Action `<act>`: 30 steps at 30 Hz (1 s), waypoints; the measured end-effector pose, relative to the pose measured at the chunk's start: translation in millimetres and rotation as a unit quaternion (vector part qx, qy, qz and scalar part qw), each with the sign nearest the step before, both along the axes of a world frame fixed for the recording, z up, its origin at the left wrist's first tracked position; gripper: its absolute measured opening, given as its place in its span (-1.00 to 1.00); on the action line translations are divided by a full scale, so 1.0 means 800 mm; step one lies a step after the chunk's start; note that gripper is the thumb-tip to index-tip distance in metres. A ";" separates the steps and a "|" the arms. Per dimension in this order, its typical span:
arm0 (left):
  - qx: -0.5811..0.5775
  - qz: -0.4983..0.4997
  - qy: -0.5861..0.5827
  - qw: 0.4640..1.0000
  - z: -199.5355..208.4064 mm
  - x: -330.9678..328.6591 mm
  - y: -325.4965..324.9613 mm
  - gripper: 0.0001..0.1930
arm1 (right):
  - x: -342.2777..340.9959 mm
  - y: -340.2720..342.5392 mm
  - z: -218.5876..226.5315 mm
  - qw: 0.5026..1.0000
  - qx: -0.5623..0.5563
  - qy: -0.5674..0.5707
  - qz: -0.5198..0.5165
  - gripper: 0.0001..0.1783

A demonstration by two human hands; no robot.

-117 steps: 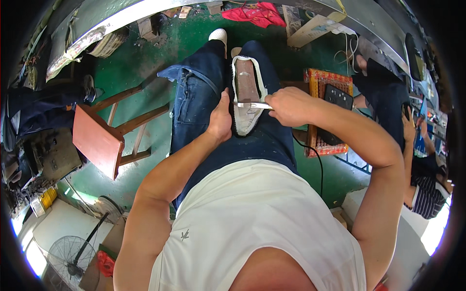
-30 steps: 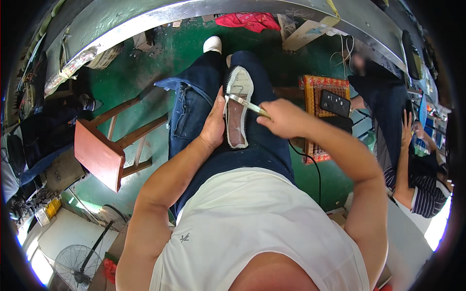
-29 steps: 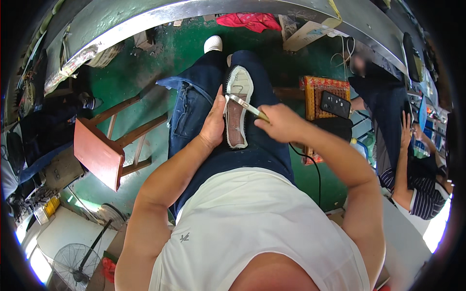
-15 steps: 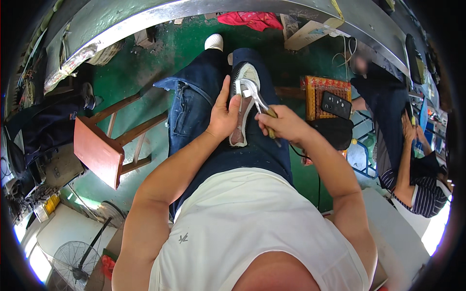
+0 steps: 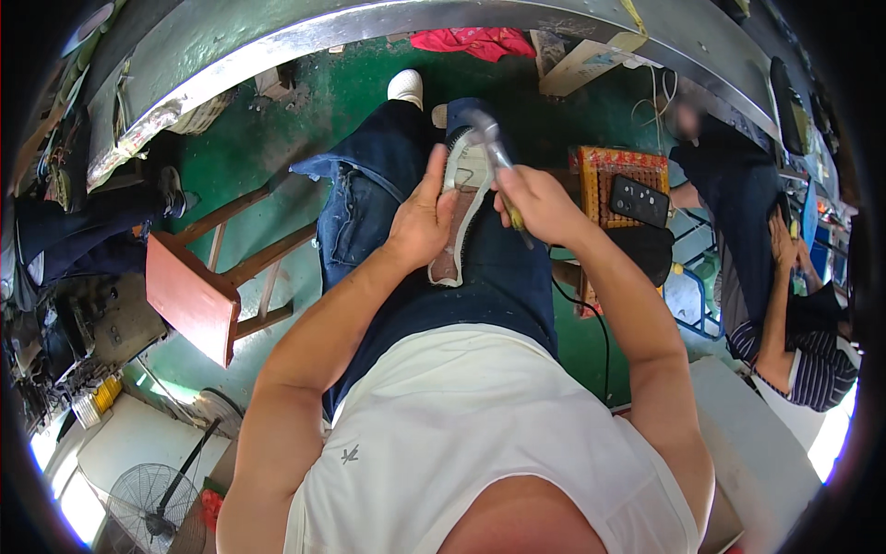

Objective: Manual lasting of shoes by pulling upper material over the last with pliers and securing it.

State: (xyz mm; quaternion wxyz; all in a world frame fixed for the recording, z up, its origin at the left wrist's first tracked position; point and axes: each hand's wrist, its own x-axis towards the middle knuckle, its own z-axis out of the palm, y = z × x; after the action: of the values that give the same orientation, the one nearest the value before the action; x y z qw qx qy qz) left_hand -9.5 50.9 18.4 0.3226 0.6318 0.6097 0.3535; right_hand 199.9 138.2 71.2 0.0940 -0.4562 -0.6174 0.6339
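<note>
Clasping a metal hand tool (image 5: 498, 152) in right hand (image 5: 540, 201), at far end of upturned shoe (image 5: 472, 181) on right thigh (image 5: 508, 263). Laying left hand (image 5: 421, 222) along left edge; cannot tell if pinching. Probably light, stiff in middle, softer at rim: best held by both sides.

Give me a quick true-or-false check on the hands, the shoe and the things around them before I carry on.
1. The right hand grips a metal tool. True.
2. The shoe lies on the bench. False: the shoe rests on the person's lap.
3. The left hand is at the shoe's left side. True.
4. The cloth on the floor is yellow. False: the cloth is pinkish red.
5. A fan shows at the lower left. True.
</note>
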 end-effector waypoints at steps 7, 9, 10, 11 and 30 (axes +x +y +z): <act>-0.266 0.004 -0.269 0.926 0.003 -0.029 0.012 -0.32 | -0.017 -0.002 0.027 0.947 0.250 -0.079 0.185 -0.42; -0.297 -0.038 -0.288 0.910 0.005 -0.036 0.015 -0.34 | -0.003 -0.009 0.006 0.931 0.249 -0.142 0.228 -0.48; -0.319 -0.054 -0.334 0.885 0.002 -0.042 0.016 -0.41 | 0.004 -0.015 0.013 0.955 0.173 -0.129 0.205 -0.51; -0.315 -0.053 -0.335 0.887 0.013 -0.046 0.029 -0.41 | 0.010 -0.012 0.020 0.972 0.100 -0.118 0.180 -0.53; -0.303 -0.021 -0.163 0.939 -0.001 -0.008 -0.051 -0.19 | 0.064 -0.060 -0.026 0.967 -0.119 -0.084 0.208 -0.49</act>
State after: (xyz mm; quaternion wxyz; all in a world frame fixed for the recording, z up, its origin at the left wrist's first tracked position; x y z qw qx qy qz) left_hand -15.8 10.3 18.0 0.6011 0.4505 0.6136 0.2434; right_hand 250.9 90.1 50.0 -0.1467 -0.3773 -0.6247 0.6678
